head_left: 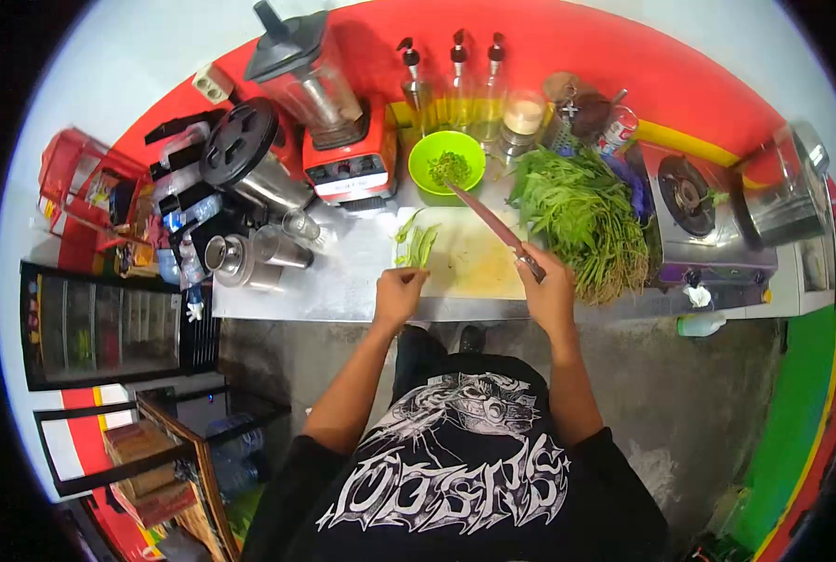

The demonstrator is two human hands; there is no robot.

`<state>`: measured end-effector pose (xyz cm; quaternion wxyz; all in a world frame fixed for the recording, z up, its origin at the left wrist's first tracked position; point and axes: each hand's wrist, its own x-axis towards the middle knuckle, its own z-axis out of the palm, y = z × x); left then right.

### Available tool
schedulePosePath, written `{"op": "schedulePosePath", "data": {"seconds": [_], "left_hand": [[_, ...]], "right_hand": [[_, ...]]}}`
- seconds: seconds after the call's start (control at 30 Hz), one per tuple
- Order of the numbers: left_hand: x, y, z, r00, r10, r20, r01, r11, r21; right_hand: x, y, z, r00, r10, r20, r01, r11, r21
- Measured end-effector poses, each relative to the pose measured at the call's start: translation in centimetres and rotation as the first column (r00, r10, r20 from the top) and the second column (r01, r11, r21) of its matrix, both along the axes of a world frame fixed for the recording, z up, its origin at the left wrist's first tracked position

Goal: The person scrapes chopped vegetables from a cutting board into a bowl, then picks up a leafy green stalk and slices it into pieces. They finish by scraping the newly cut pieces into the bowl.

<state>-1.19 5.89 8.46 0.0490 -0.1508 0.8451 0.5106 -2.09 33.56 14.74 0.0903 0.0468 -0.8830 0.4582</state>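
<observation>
Green pods (416, 247) lie bunched at the left edge of the cutting board (474, 272), long axes running away from the person, near ends under the fingertips of the left hand (399, 295); whether it pinches or only presses them I cannot tell. Right hand (549, 292) is clenched round the handle of the knife (488, 220), just right of the pods; the blade slants up and left across the board, tip at the green bowl (425, 173)

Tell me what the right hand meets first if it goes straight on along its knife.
Probably the green bowl: the right hand grips the knife, whose tip points at the bowl's near rim. How high the tip rides is unclear, so it may pass over.
</observation>
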Motion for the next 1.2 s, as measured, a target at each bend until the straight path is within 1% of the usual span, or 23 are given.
{"op": "schedulePosePath", "data": {"seconds": [0.03, 0.1, 0.13, 0.2, 0.23, 0.33, 0.4, 0.47, 0.5, 0.57, 0.6, 0.67, 0.7, 0.77, 0.8, 0.87, 0.93, 1.0, 1.03, 1.07, 1.13, 1.17, 1.2], "left_hand": [[-0.4, -0.5, -1.4, 1.0, 0.016, 0.004, -0.016, 1.0, 0.004], [-1.3, -1.5, -3.8, 0.995, 0.035, -0.092, -0.061, 0.954, -0.294], [-1.6, -1.7, -4.1, 0.994, 0.047, -0.094, -0.072, 0.954, -0.291], [-1.9, -1.9, -4.2, 0.998, 0.051, -0.045, -0.063, 0.943, -0.327], [-2.0, -1.6, -3.3, 0.993, 0.108, 0.055, -0.083, 0.938, -0.337], [-2.1, -2.0, -4.9, 0.994, 0.11, -0.027, -0.113, 0.946, -0.304], [-1.9, -2.1, -5.2, 0.993, 0.117, -0.022, -0.119, 0.949, -0.293], [-1.5, -2.3, -5.7, 0.979, 0.19, -0.077, -0.202, 0.955, -0.216], [-1.3, -2.4, -6.0, 0.979, 0.194, -0.069, -0.205, 0.954, -0.219], [-1.1, -2.7, -6.4, 0.963, 0.266, -0.039, -0.269, 0.959, -0.088], [-1.2, -2.8, -6.6, 0.939, 0.323, 0.115, -0.321, 0.946, -0.035], [-0.9, -3.7, -9.0, 0.921, 0.351, 0.17, -0.376, 0.914, 0.151], [-0.8, -3.8, -9.1, 0.92, 0.352, 0.172, -0.377, 0.914, 0.149], [-0.6, -4.2, -9.3, 0.907, 0.38, 0.182, -0.421, 0.837, 0.35], [-0.5, -4.2, -8.7, 0.908, 0.379, 0.181, -0.419, 0.839, 0.347], [-0.4, -4.0, -7.3, 0.869, 0.398, 0.294, -0.478, 0.829, 0.291], [-0.6, -3.9, -7.6, 0.873, 0.428, 0.233, -0.479, 0.842, 0.249], [-0.5, -3.3, -7.1, 0.868, 0.492, 0.07, -0.486, 0.812, 0.323], [-0.4, -3.0, -6.5, 0.878, 0.478, -0.027, -0.45, 0.844, 0.291], [-0.6, -2.8, -6.0, 0.882, 0.471, -0.033, -0.442, 0.849, 0.289], [-0.9, -1.9, -5.2, 0.902, 0.341, -0.264, -0.318, 0.94, 0.127], [-1.0, -1.3, -5.0, 0.921, 0.262, -0.288, -0.254, 0.965, 0.066], [-1.3, -0.5, -5.1, 0.919, 0.224, -0.326, -0.221, 0.974, 0.047]], "right_hand": [[0.0, -0.2, -1.0, 0.998, -0.012, 0.054, 0.012, 1.0, -0.016], [0.1, -0.4, -4.1, 0.994, -0.001, 0.107, 0.01, 0.997, -0.079], [0.1, -0.6, -5.7, 0.994, 0.01, 0.106, -0.002, 0.997, -0.076], [0.4, -0.9, -7.9, 0.971, 0.025, 0.238, 0.011, 0.989, -0.15], [0.6, -1.0, -8.7, 0.966, 0.033, 0.255, 0.003, 0.99, -0.14], [1.1, -1.2, -11.6, 0.974, 0.012, 0.227, -0.008, 1.0, -0.021], [1.3, -1.5, -12.2, 0.982, 0.001, 0.188, -0.003, 1.0, 0.011], [1.7, -2.0, -11.7, 0.992, -0.052, 0.115, 0.035, 0.988, 0.15], [1.9, -2.2, -11.6, 0.987, -0.052, 0.154, 0.021, 0.981, 0.194], [2.2, -2.9, -11.8, 0.988, -0.034, 0.149, 0.008, 0.985, 0.175], [2.3, -3.3, -11.9, 0.991, -0.021, 0.133, 0.0, 0.987, 0.158], [2.3, -4.4, -11.3, 0.979, -0.009, 0.202, -0.024, 0.987, 0.16], [2.4, -5.2, -11.1, 0.979, 0.005, 0.204, -0.042, 0.983, 0.177], [2.7, -6.3, -10.4, 0.963, 0.039, 0.266, -0.089, 0.98, 0.179], [2.7, -7.0, -10.8, 0.963, 0.039, 0.266, -0.088, 0.981, 0.175], [2.5, -8.3, -12.0, 0.967, 0.1, 0.232, -0.142, 0.975, 0.17], [2.3, -9.0, -12.6, 0.969, 0.104, 0.224, -0.134, 0.983, 0.125], [2.3, -9.1, -12.8, 0.979, 0.105, 0.173, -0.124, 0.987, 0.098], [2.4, -8.8, -12.7, 0.985, 0.099, 0.139, -0.109, 0.992, 0.067], [2.4, -8.5, -12.7, 0.987, 0.092, 0.135, -0.101, 0.993, 0.063], [2.5, -7.5, -12.7, 0.991, -0.017, 0.132, 0.012, 0.999, 0.04], [2.4, -6.7, -12.7, 0.979, -0.032, 0.203, 0.029, 0.999, 0.02], [2.4, -6.0, -12.7, 0.983, -0.068, 0.171, 0.058, 0.996, 0.06]]}}
